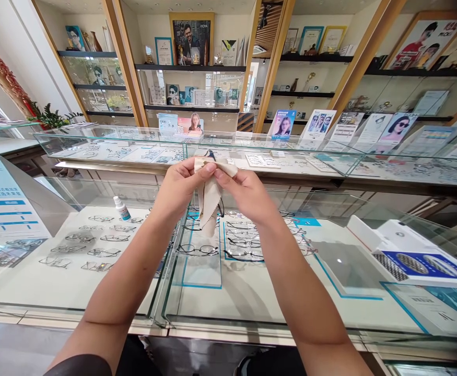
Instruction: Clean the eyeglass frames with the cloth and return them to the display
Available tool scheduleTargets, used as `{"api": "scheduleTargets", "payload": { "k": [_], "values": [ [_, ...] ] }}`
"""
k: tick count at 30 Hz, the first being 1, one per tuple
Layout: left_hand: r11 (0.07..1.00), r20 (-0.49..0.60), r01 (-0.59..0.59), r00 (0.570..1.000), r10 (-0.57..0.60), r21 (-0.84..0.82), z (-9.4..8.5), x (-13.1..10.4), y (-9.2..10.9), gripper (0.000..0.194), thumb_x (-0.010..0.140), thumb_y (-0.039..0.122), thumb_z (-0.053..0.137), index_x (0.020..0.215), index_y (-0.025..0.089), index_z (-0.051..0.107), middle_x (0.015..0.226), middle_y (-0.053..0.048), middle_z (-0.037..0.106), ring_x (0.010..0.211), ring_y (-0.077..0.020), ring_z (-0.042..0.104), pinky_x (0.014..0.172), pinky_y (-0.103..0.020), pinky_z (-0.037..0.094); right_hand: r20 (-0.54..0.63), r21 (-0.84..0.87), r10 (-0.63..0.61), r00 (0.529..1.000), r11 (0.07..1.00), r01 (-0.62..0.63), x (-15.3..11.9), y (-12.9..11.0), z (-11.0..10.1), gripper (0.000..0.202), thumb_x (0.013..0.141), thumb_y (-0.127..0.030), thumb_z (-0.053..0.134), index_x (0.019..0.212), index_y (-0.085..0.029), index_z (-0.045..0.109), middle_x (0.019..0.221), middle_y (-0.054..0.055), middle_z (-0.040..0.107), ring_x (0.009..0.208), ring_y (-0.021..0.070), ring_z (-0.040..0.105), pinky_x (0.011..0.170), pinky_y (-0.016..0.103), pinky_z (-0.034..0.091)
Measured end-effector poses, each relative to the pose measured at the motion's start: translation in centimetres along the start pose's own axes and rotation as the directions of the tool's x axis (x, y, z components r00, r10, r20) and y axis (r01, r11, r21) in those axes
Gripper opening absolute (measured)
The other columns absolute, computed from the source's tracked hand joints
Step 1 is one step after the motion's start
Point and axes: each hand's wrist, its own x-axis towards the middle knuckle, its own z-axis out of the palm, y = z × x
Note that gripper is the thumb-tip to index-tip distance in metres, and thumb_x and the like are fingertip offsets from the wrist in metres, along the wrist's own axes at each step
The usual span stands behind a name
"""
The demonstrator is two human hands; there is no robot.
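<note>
A beige cleaning cloth (209, 206) with a zigzag edge is pinched between my two hands above the glass counter. My left hand (179, 185) is closed on its left side, thumb on top. From the right, my right hand (247, 192) grips it, and the two thumbs nearly meet. A dark, thin curved piece (222, 209) shows beside the hanging cloth, and another dark bit sticks up behind the fingers. They look like parts of a pair of glasses, mostly hidden by cloth and hands. Below, rows of eyeglasses (198, 250) lie inside the counter.
A small white spray bottle (122, 208) stands on the counter at left, near a tilted sign board (11, 198). White-and-blue boxes (420, 261) are at right. Another glass display case (134, 151) runs across behind, with shelves (191, 68) of framed pictures beyond it.
</note>
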Motion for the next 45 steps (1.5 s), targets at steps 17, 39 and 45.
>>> {"api": "scheduleTargets", "payload": {
  "k": [17, 39, 45],
  "values": [
    [0.995, -0.075, -0.062, 0.995, 0.068, 0.082, 0.5, -0.5, 0.1, 0.036, 0.091, 0.055, 0.085, 0.089, 0.019, 0.078, 0.079, -0.004, 0.076, 0.063, -0.0134, 0.065, 0.057, -0.025, 0.048, 0.179, 0.044, 0.031, 0.983, 0.998, -0.040, 0.1, 0.0, -0.5, 0.034, 0.079, -0.052, 0.091, 0.086, -0.021, 0.080, 0.107, 0.004, 0.075, 0.101, 0.0199, 0.063, 0.096, 0.036, 0.050],
    [0.984, -0.007, -0.131, 0.991, 0.132, 0.118, -0.2, -0.3, 0.1, 0.037, 0.079, 0.045, 0.098, 0.101, 0.021, 0.079, 0.085, -0.001, 0.076, 0.069, -0.0119, 0.067, 0.064, -0.023, 0.054, 0.152, 0.184, 0.069, 0.986, 0.978, -0.097, 0.3, 0.9, -1.1, 0.022, 0.078, -0.039, 0.090, 0.086, -0.021, 0.079, 0.095, 0.001, 0.073, 0.093, 0.0166, 0.064, 0.094, 0.034, 0.050],
    [0.941, -0.215, -0.247, 0.930, 0.297, 0.231, 0.9, -0.4, -0.5, 0.050, 0.093, 0.068, 0.078, 0.076, 0.022, 0.066, 0.060, 0.002, 0.057, 0.050, -0.0103, 0.050, 0.048, -0.025, 0.039, 0.189, 0.153, 0.073, 0.979, 0.983, -0.103, 0.0, 0.4, 0.2, 0.022, 0.081, -0.041, 0.088, 0.087, -0.022, 0.080, 0.104, 0.004, 0.075, 0.097, 0.0189, 0.067, 0.099, 0.039, 0.054]
  ]
}}
